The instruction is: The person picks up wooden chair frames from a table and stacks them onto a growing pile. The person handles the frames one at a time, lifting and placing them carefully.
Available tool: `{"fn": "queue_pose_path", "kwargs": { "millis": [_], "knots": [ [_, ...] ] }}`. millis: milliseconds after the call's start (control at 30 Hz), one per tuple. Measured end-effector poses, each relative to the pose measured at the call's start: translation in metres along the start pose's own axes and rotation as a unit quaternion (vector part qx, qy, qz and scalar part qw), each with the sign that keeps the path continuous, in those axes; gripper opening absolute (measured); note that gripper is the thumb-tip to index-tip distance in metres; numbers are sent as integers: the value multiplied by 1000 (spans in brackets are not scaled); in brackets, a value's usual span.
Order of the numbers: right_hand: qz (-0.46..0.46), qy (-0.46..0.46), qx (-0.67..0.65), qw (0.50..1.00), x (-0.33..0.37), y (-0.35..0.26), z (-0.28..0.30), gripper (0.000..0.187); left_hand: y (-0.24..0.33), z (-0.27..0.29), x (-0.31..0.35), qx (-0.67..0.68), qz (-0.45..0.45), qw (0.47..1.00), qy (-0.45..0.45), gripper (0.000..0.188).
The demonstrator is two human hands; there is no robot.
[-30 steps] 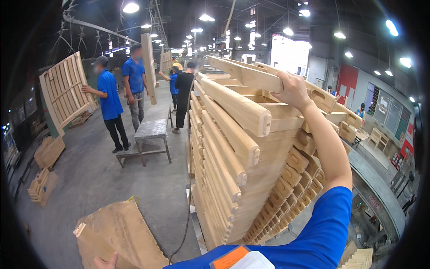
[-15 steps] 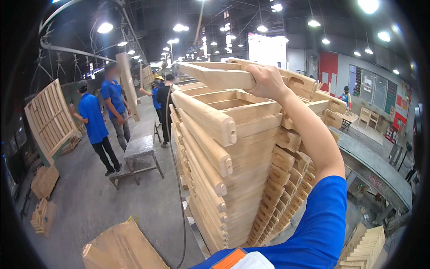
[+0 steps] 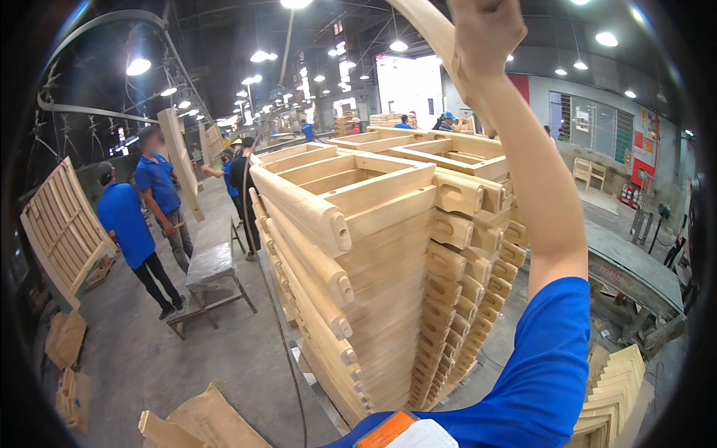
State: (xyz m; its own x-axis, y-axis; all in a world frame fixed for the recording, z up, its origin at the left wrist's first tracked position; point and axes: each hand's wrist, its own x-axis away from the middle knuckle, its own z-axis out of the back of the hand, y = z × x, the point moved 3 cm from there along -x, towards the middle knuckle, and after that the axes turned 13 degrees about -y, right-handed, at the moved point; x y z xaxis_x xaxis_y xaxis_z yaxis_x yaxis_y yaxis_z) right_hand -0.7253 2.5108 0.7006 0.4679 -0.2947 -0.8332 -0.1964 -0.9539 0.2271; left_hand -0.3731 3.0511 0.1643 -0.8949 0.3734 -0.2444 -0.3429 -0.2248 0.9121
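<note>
My right hand (image 3: 489,37) is raised high at the top of the view, its fingers closed around a pale wooden frame (image 3: 435,30). Only part of that frame shows; the rest is beyond the upper edge. Below it stands a tall stack of similar wooden frames (image 3: 388,216), with rounded rails on the left side and slotted ends on the right. The held frame is up above the top of this stack. My left hand is out of view.
A plastic-covered bench (image 3: 211,265) and several people in blue and dark shirts stand at the left. Cardboard (image 3: 205,418) lies on the floor at the lower left. A grey metal table (image 3: 631,265) is at the right, above stacked angled wood pieces (image 3: 612,396). A dark cable (image 3: 280,321) hangs beside the stack.
My right hand has lifted the frame upward, off the stack's top, uncovering the open frames beneath. The view has shifted a little to the right.
</note>
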Motion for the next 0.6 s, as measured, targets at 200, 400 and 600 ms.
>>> {"fn": "queue_pose_path", "kwargs": {
  "millis": [200,400,600],
  "knots": [
    [-95,47,-232,967,-77,-11,27,33,-25,-14,-38,15,-123,991,-39,49],
    [-169,66,-326,928,-110,15,58,41,-48,-23,-64,42,-183,981,-46,49],
    [-285,96,-351,887,-118,39,92,37,-40,-19,-65,15,-192,980,-49,50]
  ]
}}
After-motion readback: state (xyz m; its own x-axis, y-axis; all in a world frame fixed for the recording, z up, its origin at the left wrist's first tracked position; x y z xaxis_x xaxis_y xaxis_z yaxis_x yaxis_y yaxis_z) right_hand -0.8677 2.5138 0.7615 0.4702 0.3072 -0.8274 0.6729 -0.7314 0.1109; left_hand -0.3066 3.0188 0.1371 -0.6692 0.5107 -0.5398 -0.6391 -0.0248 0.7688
